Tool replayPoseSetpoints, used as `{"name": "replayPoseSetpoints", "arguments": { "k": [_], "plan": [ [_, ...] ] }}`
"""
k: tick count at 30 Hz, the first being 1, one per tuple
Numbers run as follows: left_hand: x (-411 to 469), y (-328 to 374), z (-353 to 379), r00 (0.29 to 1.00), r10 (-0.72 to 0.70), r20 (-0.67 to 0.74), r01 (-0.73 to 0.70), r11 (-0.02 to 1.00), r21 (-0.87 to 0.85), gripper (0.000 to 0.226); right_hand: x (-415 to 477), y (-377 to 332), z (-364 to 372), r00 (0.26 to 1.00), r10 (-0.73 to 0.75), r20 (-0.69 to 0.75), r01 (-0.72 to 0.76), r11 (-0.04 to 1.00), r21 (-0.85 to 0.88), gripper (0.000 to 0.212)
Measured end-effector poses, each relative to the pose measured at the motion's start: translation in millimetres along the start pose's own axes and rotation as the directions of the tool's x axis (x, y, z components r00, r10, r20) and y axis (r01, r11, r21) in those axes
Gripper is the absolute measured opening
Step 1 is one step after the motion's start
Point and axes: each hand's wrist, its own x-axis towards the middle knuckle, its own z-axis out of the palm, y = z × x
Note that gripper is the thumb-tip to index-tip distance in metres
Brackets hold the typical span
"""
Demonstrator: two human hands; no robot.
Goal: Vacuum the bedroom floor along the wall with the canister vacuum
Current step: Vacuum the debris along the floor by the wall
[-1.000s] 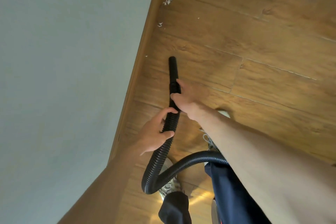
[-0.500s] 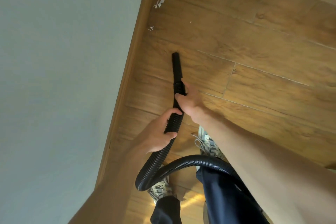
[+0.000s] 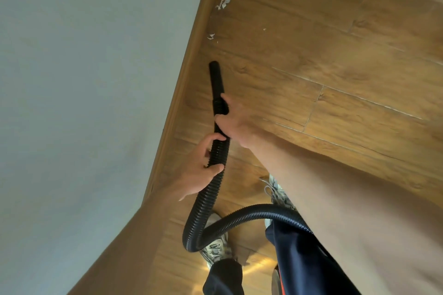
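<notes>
Both hands, left hand (image 3: 201, 170) and right hand (image 3: 236, 124), are gripping the hose (image 3: 217, 151); its tip should be hugging the wall (image 3: 96, 79) toward the scraps (image 3: 223, 3) up top.

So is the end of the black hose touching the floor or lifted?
Cannot tell: the nozzle tip points at the floor near the baseboard, but one overhead view hides any gap.

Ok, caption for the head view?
Both hands grip the hose, nozzle nearing scraps along the baseboard.
</notes>
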Motion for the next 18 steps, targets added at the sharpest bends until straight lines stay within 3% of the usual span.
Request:
{"name": "replayPoseSetpoints", "arguments": {
  "k": [5, 13, 18],
  "plan": [
    [-11.9, -13.6, 9.6, 0.998, -0.027, -0.053, 0.026, 1.0, -0.003, 0.055, -2.8, 1.8, 12.8, 0.992, 0.005, 0.125, 0.008, 0.995, -0.099, 0.075],
    [-13.8, -12.0, 56.6, 0.99, 0.02, 0.142, -0.056, 0.967, 0.251, 0.057, -42.1, 69.1, -28.9, 0.991, 0.126, -0.033, -0.122, 0.986, 0.113, 0.062],
    [-8.7, -0.7, 67.3, 0.982, 0.041, 0.183, -0.096, 0.947, 0.306, 0.059, -46.9, 85.4, -46.1, 0.978, 0.193, -0.08, -0.17, 0.957, 0.237, 0.064]
  ]
}}
